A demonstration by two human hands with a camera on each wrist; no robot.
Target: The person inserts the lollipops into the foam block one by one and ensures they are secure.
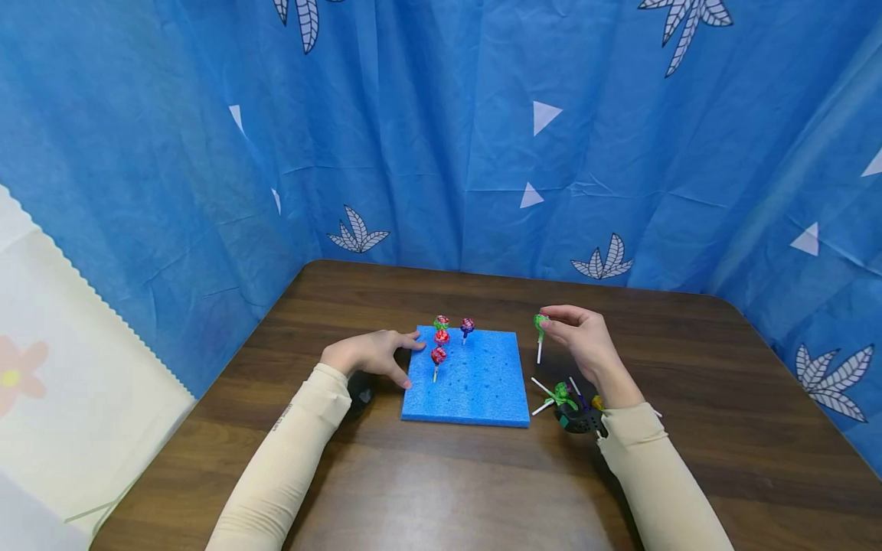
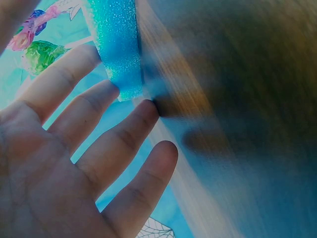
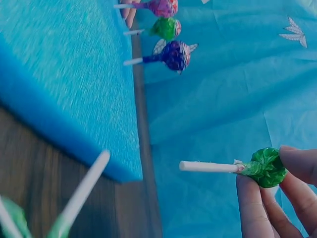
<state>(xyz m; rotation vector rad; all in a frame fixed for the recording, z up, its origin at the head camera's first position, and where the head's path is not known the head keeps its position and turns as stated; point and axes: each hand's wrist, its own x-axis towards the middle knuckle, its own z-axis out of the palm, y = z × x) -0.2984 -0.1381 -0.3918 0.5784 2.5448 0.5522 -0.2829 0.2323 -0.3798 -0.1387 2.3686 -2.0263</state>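
A blue foam board (image 1: 482, 383) lies on the table with several lollipops standing upright in it. Red lollipops (image 1: 439, 355) and a green one (image 1: 441, 322) form a row near its left side, and a purple lollipop (image 1: 467, 326) stands by the back edge. My left hand (image 1: 372, 353) rests at the board's left edge, fingers spread and touching the foam. To the right of the board, my right hand (image 1: 582, 340) pinches a green lollipop (image 3: 267, 167) by its wrapped head, the white stick pointing down, apart from the foam.
Several loose lollipops (image 1: 561, 392), green, purple and yellow, lie on the table right of the board, partly under my right wrist. A dark strap (image 1: 582, 419) circles that wrist. A blue curtain (image 1: 441, 153) hangs behind the wooden table (image 1: 448, 474).
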